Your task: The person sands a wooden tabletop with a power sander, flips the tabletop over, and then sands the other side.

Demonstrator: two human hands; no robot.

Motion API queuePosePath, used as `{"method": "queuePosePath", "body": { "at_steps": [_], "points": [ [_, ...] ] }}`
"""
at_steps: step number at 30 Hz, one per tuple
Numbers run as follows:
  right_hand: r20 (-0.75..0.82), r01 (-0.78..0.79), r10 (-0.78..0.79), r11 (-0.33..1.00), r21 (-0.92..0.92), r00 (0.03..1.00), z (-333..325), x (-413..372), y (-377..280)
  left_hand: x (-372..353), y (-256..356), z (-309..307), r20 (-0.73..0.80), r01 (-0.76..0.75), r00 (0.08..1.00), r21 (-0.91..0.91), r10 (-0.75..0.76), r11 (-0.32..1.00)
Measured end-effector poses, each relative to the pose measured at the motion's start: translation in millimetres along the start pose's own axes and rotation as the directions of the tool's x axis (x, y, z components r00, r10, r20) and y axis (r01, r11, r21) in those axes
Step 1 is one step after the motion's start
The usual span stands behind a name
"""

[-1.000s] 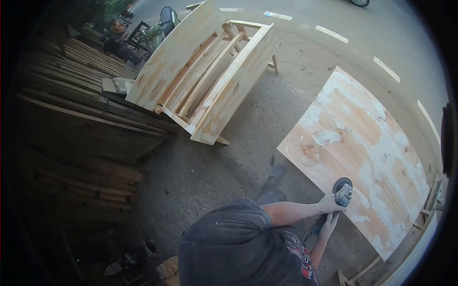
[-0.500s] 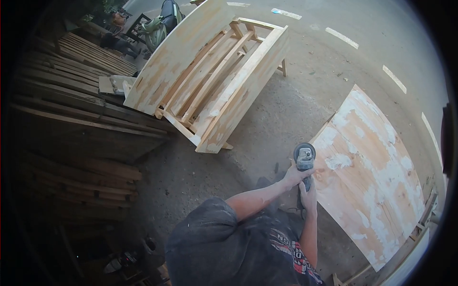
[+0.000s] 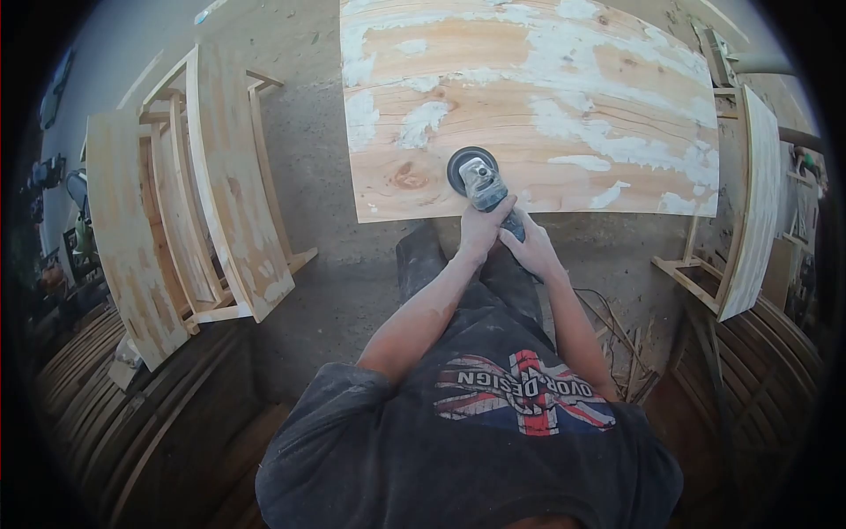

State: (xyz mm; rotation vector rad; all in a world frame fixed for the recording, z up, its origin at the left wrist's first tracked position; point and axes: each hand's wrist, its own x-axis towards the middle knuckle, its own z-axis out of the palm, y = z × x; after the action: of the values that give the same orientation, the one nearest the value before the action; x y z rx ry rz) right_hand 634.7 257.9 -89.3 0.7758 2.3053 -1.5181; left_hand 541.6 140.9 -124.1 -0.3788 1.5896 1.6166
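Note:
An angle grinder [image 3: 483,186] with a round black disc is held in both my hands over a wooden board [image 3: 634,176]. My left hand [image 3: 481,231] is wrapped round the grinder just behind its head. Closer to my body, my right hand [image 3: 534,250] grips the rear of its dark body. The disc overlaps the board close to its near edge, right of a dark knot. Patches of white filler cover much of the board's pale, grained surface. My palms hide part of the grinder's handle.
A wooden frame with slats and filler-marked panels [image 3: 238,176] stands on the left. Another panelled piece [image 3: 751,203] stands at the right. Stacked curved planks [image 3: 97,388] lie at lower left. A cable [image 3: 608,309] and wood scraps are on the ground by my right arm.
My view has turned right, so the board now lies straight ahead and the slatted frame has shifted left. The grinder, still in both hands, has gone from the board's edge to over its surface.

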Motion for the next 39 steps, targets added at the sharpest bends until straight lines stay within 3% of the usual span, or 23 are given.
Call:
{"method": "queuePosePath", "body": {
  "at_steps": [6, 9, 10, 11, 12, 14, 15, 18, 20, 22, 24, 27, 29, 31, 33, 36, 39],
  "points": [
    [-0.178, -0.048, 0.069, 0.992, 0.12, 0.982, -56, -40, 64, 3, -27, 91, 0.151, -0.017, 0.988, 0.229, -0.019, 0.973],
    [-0.272, -0.112, 0.142, 0.986, 0.124, 0.952, -88, -58, 97, 4, -42, 150, 0.24, -0.127, 0.968, 0.226, 0.071, 0.966],
    [-0.351, -0.054, 0.093, 0.991, 0.12, 0.932, -93, -63, 112, 4, -36, 166, 0.25, -0.132, 0.965, 0.227, 0.073, 0.965],
    [-0.357, -0.06, 0.1, 0.991, 0.122, 0.929, -97, -68, 126, 3, -31, 179, 0.323, -0.101, 0.947, 0.316, -0.007, 0.943],
    [-0.383, -0.044, 0.133, 0.972, 0.232, 0.914, -101, -71, 138, 2, -29, 190, 0.384, -0.078, 0.919, 0.405, -0.092, 0.911],
    [-0.365, -0.063, 0.26, 0.879, 0.472, 0.894, -104, -75, 143, 8, -37, 205, 0.399, -0.091, 0.911, 0.439, -0.103, 0.894],
    [-0.368, -0.055, 0.254, 0.879, 0.473, 0.894, -101, -73, 144, 11, -38, 206, 0.405, -0.103, 0.907, 0.473, -0.113, 0.875],
    [-0.343, -0.033, 0.207, 0.892, 0.452, 0.916, -82, -60, 136, 16, -42, 170, 0.339, -0.123, 0.94, 0.424, -0.031, 0.897],
    [-0.293, -0.022, 0.095, 0.97, 0.242, 0.951, -54, -49, 105, 16, -39, 124, 0.27, -0.111, 0.963, 0.325, 0.021, 0.939],
    [-0.255, -0.01, 0.062, 0.979, 0.202, 0.965, -18, -40, 68, 6, -20, 66, 0.209, -0.037, 0.978, 0.278, -0.023, 0.96],
    [-0.174, 0.024, 0.016, 0.974, 0.224, 0.985, 22, -30, 38, -3, -7, 9, 0.141, 0.013, 0.989, 0.235, -0.047, 0.972],
    [-0.082, 0.003, 0.002, 0.999, 0.054, 0.997, 67, -9, -3, -15, 6, -60, -0.016, 0.023, 1.0, 0.103, -0.021, 0.994],
    [0.092, -0.033, 0.036, 0.999, -0.039, 0.995, 82, 0, -28, -2, -5, -93, -0.019, -0.001, 1.0, 0.008, 0.001, 1.0],
    [0.084, -0.044, 0.048, 0.998, -0.052, 0.995, 76, 1, -41, -3, 1, -98, -0.03, -0.021, 0.999, -0.083, 0.018, 0.996],
    [0.07, -0.058, 0.062, 0.996, -0.065, 0.996, 73, 2, -39, 1, 9, -85, 0.016, 0.043, 0.999, -0.007, -0.043, 0.999],
    [-0.08, -0.076, 0.072, 0.996, -0.05, 0.994, 55, -4, -12, 3, 5, -52, 0.077, 0.039, 0.996, 0.021, -0.041, 0.999],
    [-0.08, -0.11, 0.109, 0.994, -0.008, 0.991, 29, -13, -3, 6, -2, -25, 0.1, 0.048, 0.993, 0.076, -0.056, 0.996]
  ]
}}
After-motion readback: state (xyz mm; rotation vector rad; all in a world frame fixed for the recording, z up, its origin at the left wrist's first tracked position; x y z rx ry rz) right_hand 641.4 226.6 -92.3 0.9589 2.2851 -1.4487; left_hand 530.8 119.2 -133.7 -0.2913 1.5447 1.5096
